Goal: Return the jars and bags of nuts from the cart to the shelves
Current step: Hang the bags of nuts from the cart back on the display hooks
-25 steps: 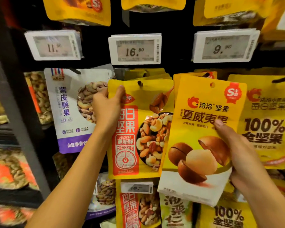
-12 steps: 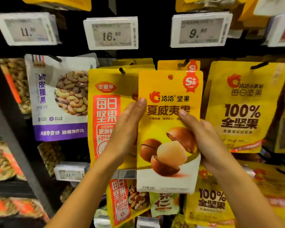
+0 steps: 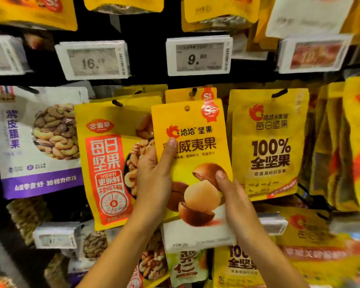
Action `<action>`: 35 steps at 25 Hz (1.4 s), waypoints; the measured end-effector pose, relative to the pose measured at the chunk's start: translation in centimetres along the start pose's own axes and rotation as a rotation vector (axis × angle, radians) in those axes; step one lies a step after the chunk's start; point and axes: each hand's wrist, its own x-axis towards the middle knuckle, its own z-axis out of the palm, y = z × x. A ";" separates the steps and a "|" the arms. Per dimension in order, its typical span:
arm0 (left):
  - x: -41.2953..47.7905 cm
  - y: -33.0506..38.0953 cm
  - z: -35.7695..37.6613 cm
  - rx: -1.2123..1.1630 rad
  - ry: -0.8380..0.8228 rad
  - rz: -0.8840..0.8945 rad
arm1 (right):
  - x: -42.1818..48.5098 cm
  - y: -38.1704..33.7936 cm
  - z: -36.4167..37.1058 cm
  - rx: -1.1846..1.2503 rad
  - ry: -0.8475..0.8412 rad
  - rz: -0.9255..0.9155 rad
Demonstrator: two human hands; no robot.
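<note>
One yellow bag (image 3: 195, 125), macadamias pictured on front | my left hand (image 3: 156, 173) grips its left edge | right hand (image 3: 231, 196) its right edge

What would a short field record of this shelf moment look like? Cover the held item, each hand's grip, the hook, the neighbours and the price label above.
Held item: yellow macadamia bag, upright, in front of the shelf
Left grip: left hand holds the bag's left edge, thumb on the front
Right grip: right hand holds the lower right edge, thumb on the front
Hook: peg sits just above the bag's hang hole, not yet through it; a matching bag hangs there
Neighbours: mixed-nut bag to the left, 100% nut bag to the right
Price label: price tag reads 9.90
</note>
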 end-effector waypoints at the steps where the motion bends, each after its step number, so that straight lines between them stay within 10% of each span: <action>1: 0.3 0.3 0.7 0.026 -0.024 0.014 | 0.2 0.0 -0.3 -0.002 0.031 0.001; 35: 11.5 -0.4 3.2 0.394 0.137 0.156 | 8.3 0.7 -0.6 -0.023 0.037 -0.155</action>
